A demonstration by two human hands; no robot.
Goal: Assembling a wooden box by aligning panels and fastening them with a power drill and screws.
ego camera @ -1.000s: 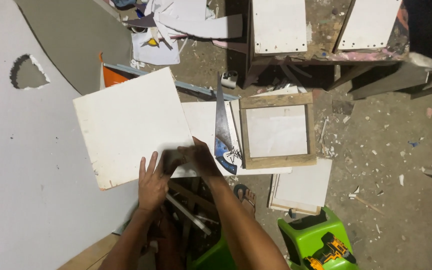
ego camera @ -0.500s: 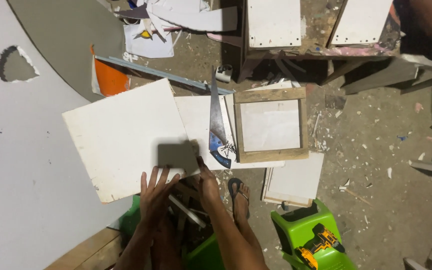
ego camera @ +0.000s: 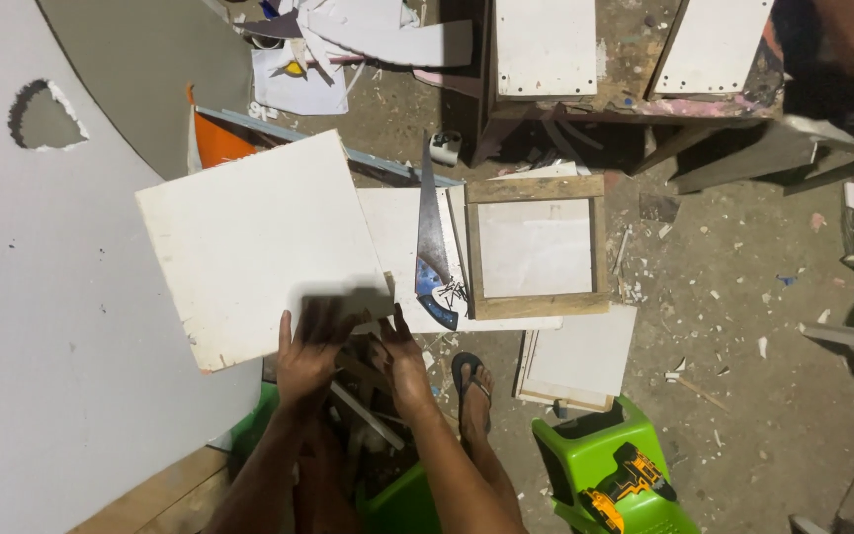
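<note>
White square board (ego camera: 254, 247) lies flat left of the handsaw (ego camera: 434, 242), my left hand (ego camera: 305, 358) and right hand (ego camera: 399, 364) gripping its near edge, so I judge positioning underway, no cutting yet.

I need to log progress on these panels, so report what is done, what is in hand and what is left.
Done: a framed panel lies on the floor, its wooden frame around a white board, and more white boards are stacked below it. In hand: the left hand and right hand rest at the near edge of a bare white square panel. Left: that panel has no frame yet; the handsaw and cordless drill lie idle.
</note>
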